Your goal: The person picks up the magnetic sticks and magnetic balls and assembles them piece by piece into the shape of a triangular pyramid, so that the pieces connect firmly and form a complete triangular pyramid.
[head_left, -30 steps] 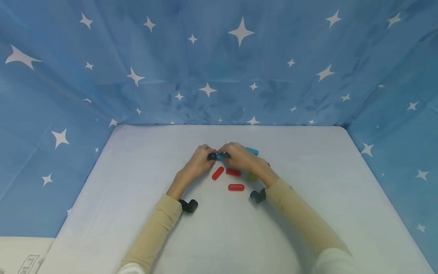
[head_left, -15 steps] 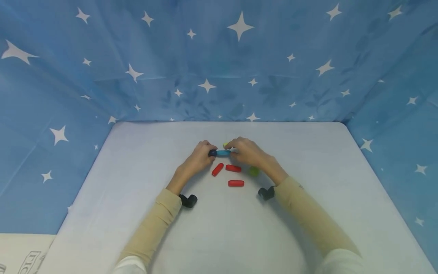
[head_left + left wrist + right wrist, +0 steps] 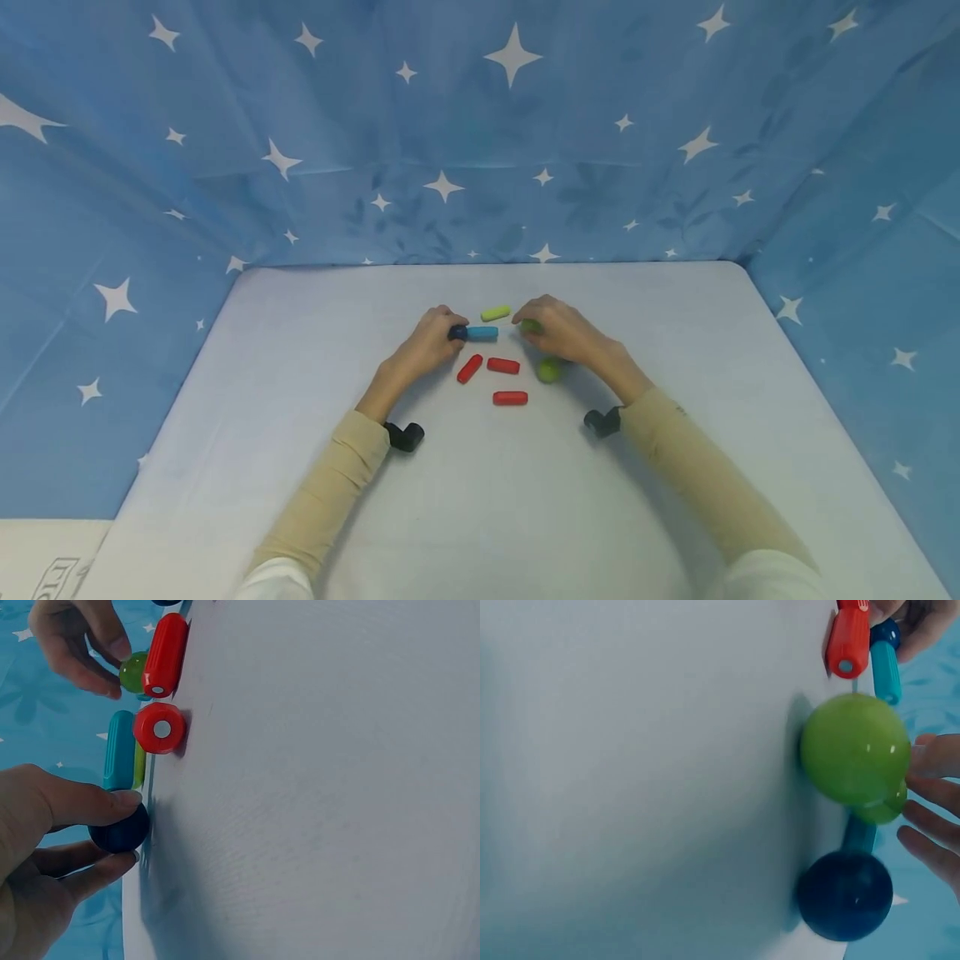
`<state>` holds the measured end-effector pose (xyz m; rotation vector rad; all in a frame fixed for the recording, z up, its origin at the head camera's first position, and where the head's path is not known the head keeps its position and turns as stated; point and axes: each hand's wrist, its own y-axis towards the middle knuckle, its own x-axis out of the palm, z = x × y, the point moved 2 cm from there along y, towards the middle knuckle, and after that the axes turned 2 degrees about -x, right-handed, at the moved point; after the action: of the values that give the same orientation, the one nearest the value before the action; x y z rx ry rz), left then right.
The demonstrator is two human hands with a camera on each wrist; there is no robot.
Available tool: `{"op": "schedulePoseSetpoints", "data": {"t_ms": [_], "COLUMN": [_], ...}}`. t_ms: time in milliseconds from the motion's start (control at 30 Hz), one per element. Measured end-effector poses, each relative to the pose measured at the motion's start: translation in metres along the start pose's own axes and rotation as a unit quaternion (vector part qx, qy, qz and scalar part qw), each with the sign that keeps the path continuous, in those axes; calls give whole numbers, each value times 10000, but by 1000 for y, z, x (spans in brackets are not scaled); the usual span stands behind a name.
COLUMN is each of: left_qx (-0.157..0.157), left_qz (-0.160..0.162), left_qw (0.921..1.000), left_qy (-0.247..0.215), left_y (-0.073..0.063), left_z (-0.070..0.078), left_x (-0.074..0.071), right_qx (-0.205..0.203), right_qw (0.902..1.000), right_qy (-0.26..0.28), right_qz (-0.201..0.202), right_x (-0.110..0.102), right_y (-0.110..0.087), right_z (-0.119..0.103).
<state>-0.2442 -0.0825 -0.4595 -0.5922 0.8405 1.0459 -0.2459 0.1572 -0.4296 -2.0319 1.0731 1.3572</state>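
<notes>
My left hand [image 3: 427, 340] pinches a dark blue ball [image 3: 120, 827] between thumb and fingers. A light blue ridged rod [image 3: 482, 332] sticks out of that ball toward the right, its far end free. To the right, my right hand [image 3: 558, 329] has thumb and fingertips at a green ball [image 3: 133, 673], appearing to pinch it. A second green ball [image 3: 549, 371] lies on the table just nearer than that hand. In the right wrist view, another dark blue ball [image 3: 845, 895] sits beside a blue rod [image 3: 860, 834], partly hidden behind the green balls.
A yellow-green rod [image 3: 496, 313] lies beyond the light blue one. Nearer lie three red rods: one slanted [image 3: 470, 368], a middle red rod [image 3: 503, 366] and a front red rod [image 3: 511, 398]. A blue star-patterned curtain [image 3: 480, 167] borders the white table [image 3: 480, 500].
My right hand has left the light blue rod's end and moved right to the green ball. The yellow-green rod has come into sight. My left hand keeps its hold on the dark blue ball.
</notes>
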Motion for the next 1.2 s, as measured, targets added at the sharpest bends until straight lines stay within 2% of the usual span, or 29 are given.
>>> {"op": "schedulePoseSetpoints", "data": {"t_ms": [433,900,1200], "left_qx": [-18,21,-44], "left_qz": [-98,-82,-101], "left_qw": [9999,10000,9999], "left_qy": [-67,48,87], "left_y": [1,1,1], "left_z": [-1,3,5], "left_x": [0,-1,-2], "right_qx": [86,1,-266], "right_qw": [9996,9985,9978], "right_qy": [171,488,564], "right_qz": [-231,-266,-215], "right_x": [9,12,20], "right_y": [-1,4,15], "right_z": [12,2,-2]}}
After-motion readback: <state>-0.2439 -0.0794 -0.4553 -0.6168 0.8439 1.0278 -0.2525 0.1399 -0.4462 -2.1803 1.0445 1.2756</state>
